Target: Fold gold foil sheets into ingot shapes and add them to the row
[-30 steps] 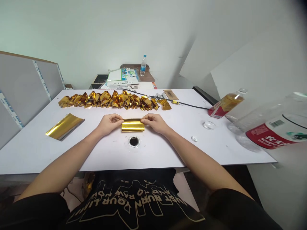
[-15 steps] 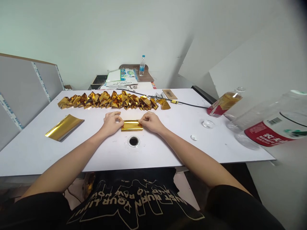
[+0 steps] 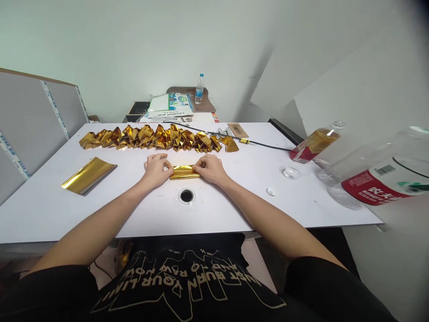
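Between my hands, a small sheet of gold foil paper (image 3: 184,172) lies on the white table, with a fold running along its length. My left hand (image 3: 157,170) pinches its left end between thumb and finger. At the right end, the thumb and finger of my right hand (image 3: 211,169) are closed on the same sheet. Behind them stretches a long row of folded gold foil pieces (image 3: 147,137). To the left lies a stack of flat gold foil sheets (image 3: 90,175), its right edges slightly curled.
A round cable hole (image 3: 187,196) sits in the table (image 3: 214,217) just in front of the foil. On the right stand a drink bottle (image 3: 315,143) and a large clear bottle (image 3: 375,179), both leaning in view. A black cable (image 3: 264,145) crosses the back, near a brown card (image 3: 238,130).
The folded strip along the near edge of the foil looks narrower, and the sheet's upper part shows more. Both hands keep their pinch on the ends. The view has shifted slightly.
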`<state>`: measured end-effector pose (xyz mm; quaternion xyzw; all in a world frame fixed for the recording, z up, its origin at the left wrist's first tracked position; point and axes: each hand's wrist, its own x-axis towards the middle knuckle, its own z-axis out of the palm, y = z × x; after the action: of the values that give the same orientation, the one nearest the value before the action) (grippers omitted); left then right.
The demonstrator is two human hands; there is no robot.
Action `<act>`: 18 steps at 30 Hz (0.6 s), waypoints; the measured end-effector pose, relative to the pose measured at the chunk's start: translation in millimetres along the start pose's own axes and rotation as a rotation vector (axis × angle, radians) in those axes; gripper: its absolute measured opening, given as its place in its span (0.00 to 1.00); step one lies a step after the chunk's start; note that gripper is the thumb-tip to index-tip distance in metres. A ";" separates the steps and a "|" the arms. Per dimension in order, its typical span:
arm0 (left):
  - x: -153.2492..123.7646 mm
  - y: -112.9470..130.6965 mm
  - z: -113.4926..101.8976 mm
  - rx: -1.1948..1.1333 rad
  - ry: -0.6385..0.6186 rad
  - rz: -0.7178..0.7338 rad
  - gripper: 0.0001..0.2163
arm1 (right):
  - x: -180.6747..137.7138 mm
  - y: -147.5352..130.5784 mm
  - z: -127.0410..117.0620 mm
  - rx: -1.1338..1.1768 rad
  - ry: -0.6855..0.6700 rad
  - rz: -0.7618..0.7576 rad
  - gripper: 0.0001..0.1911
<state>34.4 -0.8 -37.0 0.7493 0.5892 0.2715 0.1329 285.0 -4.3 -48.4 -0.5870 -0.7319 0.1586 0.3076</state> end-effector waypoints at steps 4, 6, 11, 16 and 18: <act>0.2 -1.0 -0.2 0.002 -0.005 0.003 0.03 | 0.5 1.0 -1.4 0.012 -0.015 -0.006 0.11; 0.4 -1.6 -0.7 -0.001 -0.010 0.004 0.03 | 1.0 2.7 -2.2 0.024 -0.023 -0.011 0.12; 0.6 -2.9 -1.7 -0.013 -0.010 0.005 0.04 | 1.8 8.0 -3.4 0.065 -0.042 -0.020 0.13; -0.2 -1.9 -2.4 -0.016 -0.006 -0.009 0.04 | 2.2 10.2 -3.7 0.091 -0.049 -0.011 0.13; -0.4 -1.4 -2.9 -0.019 -0.007 -0.012 0.05 | 2.3 10.4 -3.9 0.100 -0.053 -0.007 0.13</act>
<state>31.6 -1.1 -35.4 0.7453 0.5906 0.2740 0.1437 295.1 0.1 -50.9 -0.5640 -0.7329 0.2093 0.3178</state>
